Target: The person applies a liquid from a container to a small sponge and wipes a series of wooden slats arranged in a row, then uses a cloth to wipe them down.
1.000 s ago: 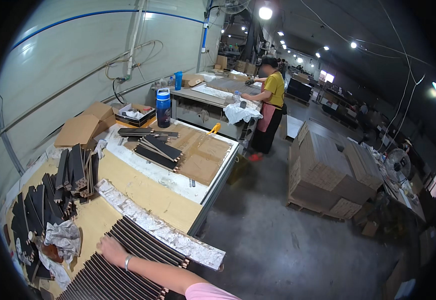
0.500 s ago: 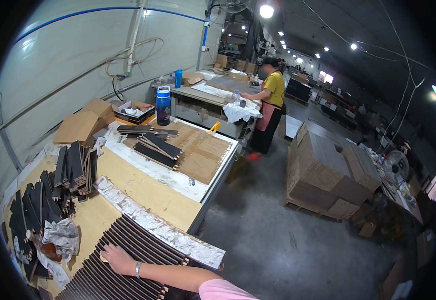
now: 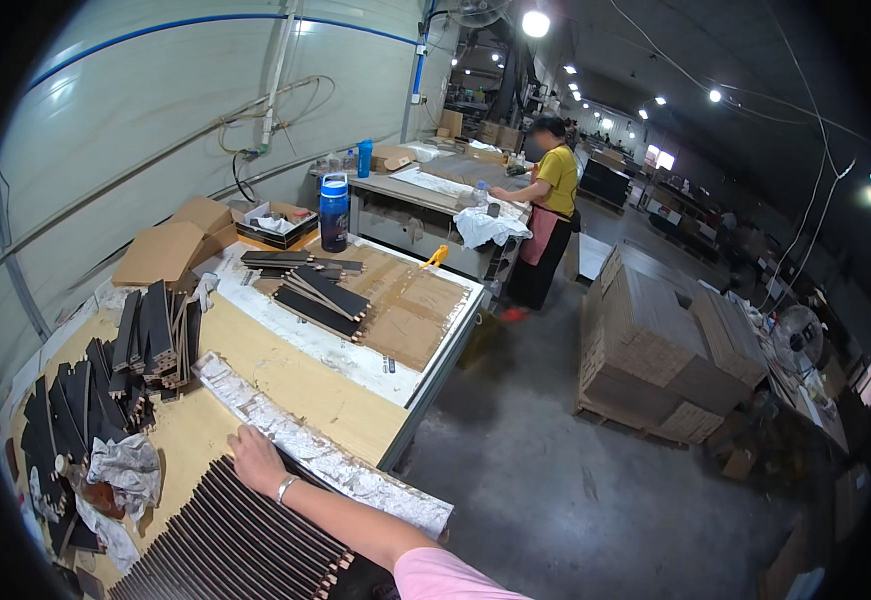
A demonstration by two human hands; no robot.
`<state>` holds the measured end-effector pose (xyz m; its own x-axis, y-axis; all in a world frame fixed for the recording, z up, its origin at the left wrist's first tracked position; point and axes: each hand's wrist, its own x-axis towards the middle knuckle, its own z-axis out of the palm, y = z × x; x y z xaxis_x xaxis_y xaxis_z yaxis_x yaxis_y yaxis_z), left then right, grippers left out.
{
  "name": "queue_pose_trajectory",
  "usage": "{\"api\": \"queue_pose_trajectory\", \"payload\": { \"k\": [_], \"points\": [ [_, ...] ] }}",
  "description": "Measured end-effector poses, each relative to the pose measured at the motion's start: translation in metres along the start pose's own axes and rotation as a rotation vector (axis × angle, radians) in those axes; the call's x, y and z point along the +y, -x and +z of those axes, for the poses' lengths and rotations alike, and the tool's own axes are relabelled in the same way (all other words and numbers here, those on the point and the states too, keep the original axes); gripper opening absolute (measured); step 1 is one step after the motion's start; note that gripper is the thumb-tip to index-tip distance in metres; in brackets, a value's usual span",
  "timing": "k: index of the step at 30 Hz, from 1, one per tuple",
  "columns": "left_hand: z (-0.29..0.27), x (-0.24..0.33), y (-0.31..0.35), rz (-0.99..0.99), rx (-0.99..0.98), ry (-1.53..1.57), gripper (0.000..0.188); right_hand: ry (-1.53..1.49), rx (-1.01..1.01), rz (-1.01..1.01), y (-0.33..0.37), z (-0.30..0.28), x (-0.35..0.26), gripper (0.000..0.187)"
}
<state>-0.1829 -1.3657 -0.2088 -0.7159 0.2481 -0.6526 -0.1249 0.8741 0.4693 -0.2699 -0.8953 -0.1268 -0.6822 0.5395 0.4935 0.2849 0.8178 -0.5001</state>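
Note:
My right hand (image 3: 258, 462) reaches in from the lower edge, a silver band at its wrist and a pink sleeve on the arm. Its fingers are curled down at the far end of a row of thin dark strips (image 3: 246, 530), close to a white-smeared board (image 3: 306, 430). What the fingers hold, if anything, is hidden beneath them. The strips lie side by side with pale wooden ends towards the right, and my forearm crosses above them. My left hand is out of view.
Stacked dark slats (image 3: 156, 335) and a crumpled rag (image 3: 126, 468) lie left. Farther back stand a blue bottle (image 3: 334, 215), more slats (image 3: 321, 300) and a yellow clamp (image 3: 438, 256). A co-worker (image 3: 553, 190) stands at another table. Right, a pallet of boards (image 3: 646, 350).
My right hand has moved from the middle of the strips up to their far end, near the white-smeared board. The row's far edge now sits farther from that board. The view has shifted slightly.

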Motion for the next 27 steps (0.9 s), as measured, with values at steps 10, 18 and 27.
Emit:
{"api": "queue_pose_trajectory", "payload": {
  "k": [10,18,27],
  "points": [
    [0.004,0.005,0.001,0.0,0.003,-0.005,0.034,-0.118,-0.194,-0.111,0.015,0.022,-0.009,0.042],
    [0.006,0.001,0.003,-0.019,0.013,-0.001,0.034,-0.024,-0.096,0.082,-0.014,0.0,0.029,0.039],
    [0.013,0.006,0.001,-0.016,0.011,-0.009,0.035,0.033,-0.114,0.088,-0.022,-0.004,0.055,0.041]
  ]
}}
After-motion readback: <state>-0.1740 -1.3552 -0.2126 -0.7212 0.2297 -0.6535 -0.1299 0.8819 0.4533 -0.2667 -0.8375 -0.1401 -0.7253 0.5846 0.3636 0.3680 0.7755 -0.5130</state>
